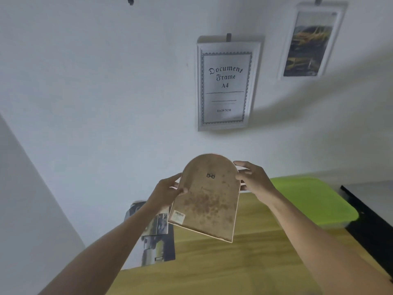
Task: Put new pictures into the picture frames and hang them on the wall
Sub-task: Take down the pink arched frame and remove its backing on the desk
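I hold an arched picture frame (209, 199) in the air above the table, its stained brown back facing me, with a small metal hanger near the top and a barcode label at the lower left. My left hand (168, 189) grips its left edge. My right hand (253, 177) grips its upper right edge. On the wall hangs a white frame (226, 86) with a "Document Frame A4" insert. A second white frame (310, 41) with a dark and yellow picture hangs to its right. A bare black hook (130, 0) sticks out of the wall at the top left.
A wooden table (234, 269) stands against the white wall. Loose printed pictures (156, 237) lie at its left edge. A lime green lidded box (312, 199) sits at the back right, with a black object (370, 226) beside it.
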Demonstrator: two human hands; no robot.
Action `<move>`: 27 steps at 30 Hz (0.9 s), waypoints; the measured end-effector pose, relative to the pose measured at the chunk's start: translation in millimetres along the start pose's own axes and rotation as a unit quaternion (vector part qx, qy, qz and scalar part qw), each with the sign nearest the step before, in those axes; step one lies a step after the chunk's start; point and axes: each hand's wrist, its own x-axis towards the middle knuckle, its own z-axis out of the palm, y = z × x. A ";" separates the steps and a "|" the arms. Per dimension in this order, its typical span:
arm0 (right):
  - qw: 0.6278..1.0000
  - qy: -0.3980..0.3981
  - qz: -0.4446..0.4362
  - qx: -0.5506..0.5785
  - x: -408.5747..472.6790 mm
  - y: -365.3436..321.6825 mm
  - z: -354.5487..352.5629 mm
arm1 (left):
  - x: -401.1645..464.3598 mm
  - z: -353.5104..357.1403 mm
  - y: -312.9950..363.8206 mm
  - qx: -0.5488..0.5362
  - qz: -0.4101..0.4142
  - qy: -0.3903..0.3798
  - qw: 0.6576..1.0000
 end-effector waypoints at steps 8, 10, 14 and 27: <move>0.907 -0.038 -0.112 -0.403 17.5 32.6 12.9 | -1.5 22.6 -15.5 -0.063 -0.032 0.008 0.997; 0.892 -0.044 -0.110 -0.435 25.6 38.5 15.5 | 1.6 31.8 -26.4 -0.076 -0.047 0.026 0.996; 0.892 -0.051 -0.071 -0.444 39.1 47.9 21.3 | 5.5 52.0 -37.4 -0.080 -0.064 0.060 0.993; 0.916 -0.150 0.074 -0.363 79.7 57.1 11.8 | -0.8 101.6 -64.8 -0.090 -0.115 0.093 0.985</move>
